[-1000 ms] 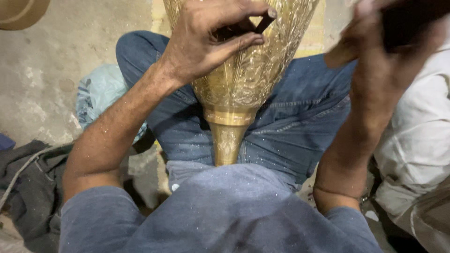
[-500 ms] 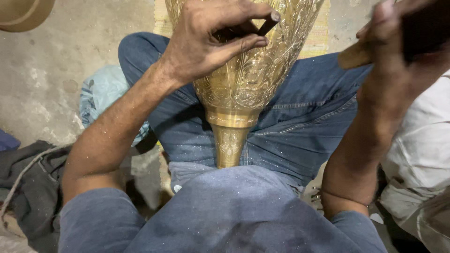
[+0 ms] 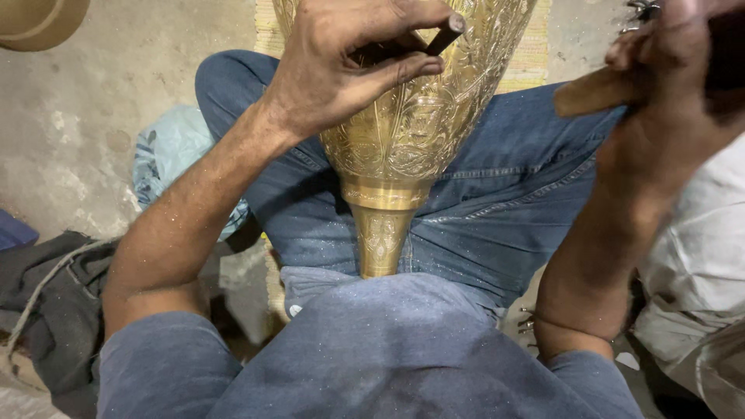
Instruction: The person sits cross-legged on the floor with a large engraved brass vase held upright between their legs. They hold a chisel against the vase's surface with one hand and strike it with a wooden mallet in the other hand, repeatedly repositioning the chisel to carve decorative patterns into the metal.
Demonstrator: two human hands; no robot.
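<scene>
— While the brass vessel [image 3: 411, 116] rests between the crossed legs in blue jeans [image 3: 497, 202], where do you see the left hand [image 3: 341, 70]?

— I see it up at twelve o'clock, lying against the engraved wall of the vessel. Its thumb and fingers are pressed together in a pinch around a short dark chisel [image 3: 434, 43], whose blunt end pokes out toward one o'clock.

— And the vessel itself?

— It tapers down to a narrow stem [image 3: 380, 240] at the centre of my view, and the stem disappears behind the blue shirt [image 3: 388, 357] at six o'clock. Its wide part runs off the top edge.

— What about the right hand [image 3: 667, 70]?

— At two o'clock, raised and well apart from the vessel. The fingers are curled tight around a wooden handle [image 3: 594, 93]; its pale end sticks out toward the vessel. What sits at the handle's other end I cannot tell — it is blurred and cut off by the frame.

— Anything else around?

— A dark cloth [image 3: 46, 310] at eight o'clock on the concrete floor [image 3: 85, 132], a pale bluish bag [image 3: 171, 163] at nine, and white fabric [image 3: 698, 264] at four.
</scene>
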